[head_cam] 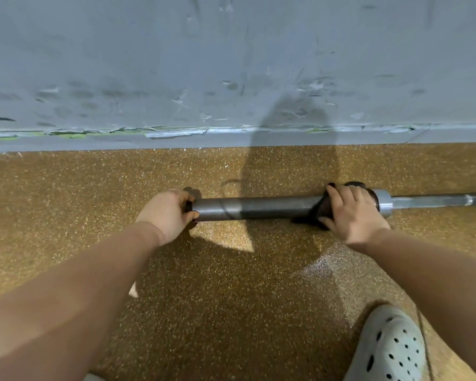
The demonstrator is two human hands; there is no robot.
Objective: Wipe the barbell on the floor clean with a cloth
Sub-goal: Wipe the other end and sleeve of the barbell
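No readable text or labels anywhere.

- A grey painted wall (pixel 149 50) fills the upper frame, scuffed and chipped.
- Paint peels along its base strip (pixel 176 132), showing green beneath.
- A speckled ochre floor (pixel 66 188) lies below, with a soft shadow (pixel 286 166) right of centre.

A speckled ochre-yellow floor (pixel 66 188) meets a scuffed grey painted wall (pixel 149 64), whose paint peels along its base, showing green. A white perforated clog shoe (pixel 390 350) rests on the floor at lower right.
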